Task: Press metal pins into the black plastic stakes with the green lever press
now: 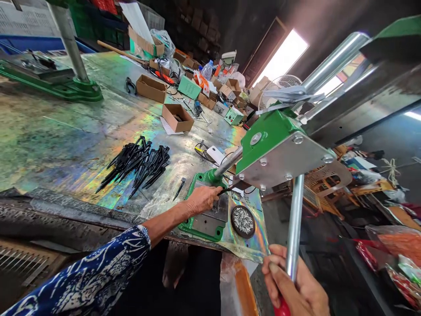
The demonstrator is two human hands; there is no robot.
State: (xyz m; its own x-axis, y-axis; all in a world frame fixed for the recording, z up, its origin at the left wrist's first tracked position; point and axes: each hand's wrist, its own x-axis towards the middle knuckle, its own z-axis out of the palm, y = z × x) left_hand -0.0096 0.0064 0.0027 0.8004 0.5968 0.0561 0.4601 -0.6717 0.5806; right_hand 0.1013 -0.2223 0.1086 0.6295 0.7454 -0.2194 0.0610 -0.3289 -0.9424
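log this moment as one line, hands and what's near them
left hand: holding dark piece at green press | right hand: gripping metal lever | nearby: dish of silvery parts, pile of black pieces

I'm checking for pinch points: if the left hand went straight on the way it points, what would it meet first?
Probably the press head, just beyond the black piece in the left hand; depth is unclear, so the hand might pass beneath instead.
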